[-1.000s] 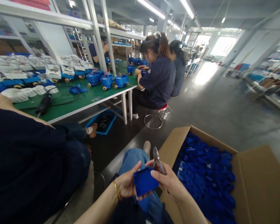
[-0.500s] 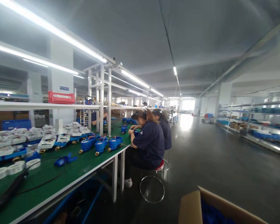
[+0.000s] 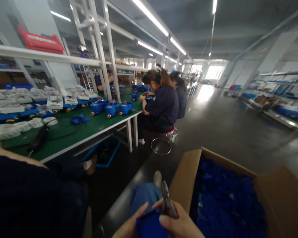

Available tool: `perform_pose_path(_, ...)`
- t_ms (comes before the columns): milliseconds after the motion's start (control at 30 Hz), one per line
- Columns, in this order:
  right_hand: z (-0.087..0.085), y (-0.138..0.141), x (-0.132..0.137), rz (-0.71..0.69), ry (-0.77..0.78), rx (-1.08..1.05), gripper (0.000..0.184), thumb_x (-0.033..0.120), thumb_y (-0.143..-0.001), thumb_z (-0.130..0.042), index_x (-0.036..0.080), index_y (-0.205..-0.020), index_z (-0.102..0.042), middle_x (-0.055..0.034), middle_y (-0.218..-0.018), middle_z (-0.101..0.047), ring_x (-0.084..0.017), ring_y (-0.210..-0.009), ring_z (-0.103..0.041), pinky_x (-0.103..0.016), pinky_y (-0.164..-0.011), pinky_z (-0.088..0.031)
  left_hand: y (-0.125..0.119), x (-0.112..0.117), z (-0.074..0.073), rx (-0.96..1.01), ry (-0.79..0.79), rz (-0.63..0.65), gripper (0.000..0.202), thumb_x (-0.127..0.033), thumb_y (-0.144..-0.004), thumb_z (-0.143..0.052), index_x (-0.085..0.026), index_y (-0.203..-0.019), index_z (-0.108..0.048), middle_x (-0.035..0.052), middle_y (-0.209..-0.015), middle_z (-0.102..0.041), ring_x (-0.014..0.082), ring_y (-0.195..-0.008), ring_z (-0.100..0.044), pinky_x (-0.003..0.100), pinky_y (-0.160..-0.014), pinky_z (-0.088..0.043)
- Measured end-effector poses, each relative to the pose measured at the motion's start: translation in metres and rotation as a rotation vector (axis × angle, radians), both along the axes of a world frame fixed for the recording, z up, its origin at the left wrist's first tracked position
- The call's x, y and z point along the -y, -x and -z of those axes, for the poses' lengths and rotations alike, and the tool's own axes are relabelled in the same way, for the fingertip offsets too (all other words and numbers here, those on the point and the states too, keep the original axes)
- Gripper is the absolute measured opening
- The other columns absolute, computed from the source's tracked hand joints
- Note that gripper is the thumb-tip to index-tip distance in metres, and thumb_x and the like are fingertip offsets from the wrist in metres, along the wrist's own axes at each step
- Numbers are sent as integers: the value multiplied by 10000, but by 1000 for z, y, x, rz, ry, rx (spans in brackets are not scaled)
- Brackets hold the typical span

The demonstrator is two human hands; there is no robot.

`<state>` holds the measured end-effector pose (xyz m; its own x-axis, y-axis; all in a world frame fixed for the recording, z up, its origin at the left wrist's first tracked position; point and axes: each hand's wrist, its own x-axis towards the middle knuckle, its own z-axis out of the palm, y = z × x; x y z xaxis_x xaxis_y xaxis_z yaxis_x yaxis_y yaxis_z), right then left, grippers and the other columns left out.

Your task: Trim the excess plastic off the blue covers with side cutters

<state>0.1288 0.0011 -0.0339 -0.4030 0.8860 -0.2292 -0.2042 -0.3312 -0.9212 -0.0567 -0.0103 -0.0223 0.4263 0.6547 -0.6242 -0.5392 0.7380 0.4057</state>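
Note:
At the bottom of the head view, my left hand point(image 3: 132, 222) is closed on the side of a blue plastic part point(image 3: 150, 225). My right hand point(image 3: 180, 219) grips a pair of pliers point(image 3: 166, 195) with the jaws pointing up and away from me. The right thumb also rests on the blue part's edge. Both hands are over my lap, and the lower side of the part is cut off by the frame. Close on the right stands an open cardboard box point(image 3: 185, 168) holding many blue plastic parts point(image 3: 228, 198).
A green workbench point(image 3: 64, 138) on the left carries blue meter bodies point(image 3: 111, 108), white parts point(image 3: 13, 99) and a black corded tool point(image 3: 39, 137). A co-worker's dark sleeve point(image 3: 27, 191) is close on my left. Other people point(image 3: 164, 102) sit farther along the bench.
The view has tilted down, so the bench and shelf sit higher in the picture. My hands, the pliers, the blue part and the near co-worker have come into view, and more of the box shows.

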Motion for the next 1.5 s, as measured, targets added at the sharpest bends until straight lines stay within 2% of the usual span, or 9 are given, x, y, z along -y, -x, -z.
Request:
perform_pose_path(100,0,-1,15,101,120,-77,564,535,-606,-916,210,-1026,-725,-10,-835,-656,-166,-725,-587,-308,-679,-466,0,3,20,3,102,217,649,-671,-871,-576,-61,-1010,-749,164,-663,-753,201,-431,-667,217,-325,-458)
perform_pose_path(200,-10,-4,14,202,184,-114,539,462,-559,-959,188,-969,-739,-19,-833,-652,-166,-748,-593,-289,-674,-479,6,2,31,-39,-17,221,735,-738,-882,-503,-53,-1001,-743,152,-717,-762,154,-475,-665,206,-429,-498)
perform_pose_path(267,-14,-6,12,235,207,-126,528,457,-552,-963,193,-952,-742,-11,-828,-647,-154,-743,-588,-276,-670,-486,9,6,37,-160,-171,70,794,-809,-809,-532,-85,-1063,-737,163,-870,-779,189,-626,-711,256,-554,-551)
perform_pose_path(367,-18,-7,11,269,229,-148,521,453,-553,-961,193,-944,-737,-6,-808,-647,-146,-715,-582,-279,-670,-504,7,20,38,-397,-521,-191,931,-866,-647,-639,-180,-1277,-670,176,-1327,-673,328,-1150,-661,380,-909,-552)
perform_pose_path(500,-21,1,12,266,252,-179,498,433,-582,-950,189,-953,-722,0,-779,-645,-147,-689,-578,-280,-644,-504,-18,41,21,-571,-785,-318,1102,-573,-552,-924,-327,-1509,-435,100,-1567,-461,365,-1466,-381,424,-1173,-358)
perform_pose_path(700,-22,11,16,272,262,-216,500,460,-621,-928,197,-964,-675,-4,-813,-662,-165,-701,-602,-279,-605,-492,-48,43,-4,-560,-612,-423,852,-389,-625,-925,-261,-1365,-523,109,-1335,-619,340,-1207,-625,380,-958,-545)
perform_pose_path(933,-21,-2,22,171,210,-215,554,464,-680,-903,219,-1117,-666,23,-768,-639,-148,-639,-592,-289,-608,-487,-42,38,-3,-480,-522,-388,645,-343,-646,-907,-213,-1186,-578,64,-1051,-738,262,-932,-730,331,-822,-572)
perform_pose_path(1100,-15,-9,25,132,17,-58,590,411,-686,-911,222,-1199,-687,-9,-890,-663,-161,-749,-611,-306,-717,-492,-39,37,-1,-393,-523,-367,590,-327,-685,-884,-178,-1178,-596,96,-1077,-771,280,-991,-744,366,-906,-565)
perform_pose_path(1500,-15,-9,29,154,-36,137,569,486,-749,-818,206,-1221,-671,-32,-919,-666,-207,-803,-631,-370,-781,-520,-43,40,-13,-319,-464,-298,505,-366,-761,-831,-137,-1181,-670,135,-1107,-790,304,-1047,-739,439,-1021,-518)
